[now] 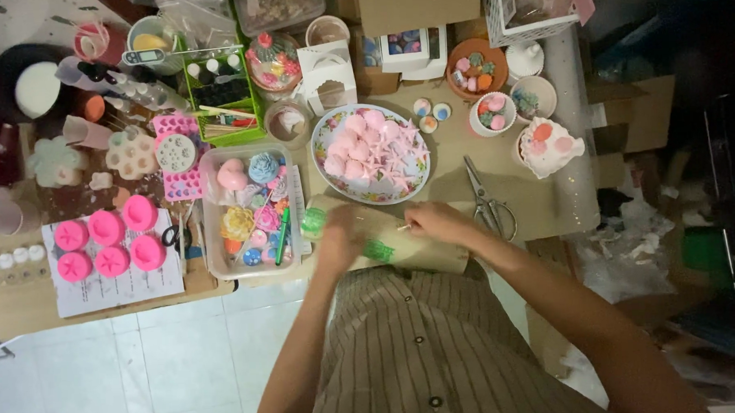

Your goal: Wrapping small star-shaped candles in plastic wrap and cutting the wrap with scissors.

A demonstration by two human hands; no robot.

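Note:
My left hand (338, 238) rests on a sheet of brown paper (422, 249) at the table's near edge, fingers curled beside a small green shape (313, 222). Another green shape (379, 250) lies on the paper between my hands. My right hand (435, 223) pinches a thin pale stick (403, 227) pointing left toward the left hand. Just beyond both hands stands an oval floral plate (329, 177) piled with pink round and star-shaped pieces (374, 149).
Metal scissors (488, 202) lie right of my right hand. A clear plastic box (213, 261) of colourful flower shapes sits left. Pink round moulds (108, 240) rest on a paper sheet. Small pots of tiny cactus shapes (491, 112), a green basket (221, 89) and boxes crowd the back.

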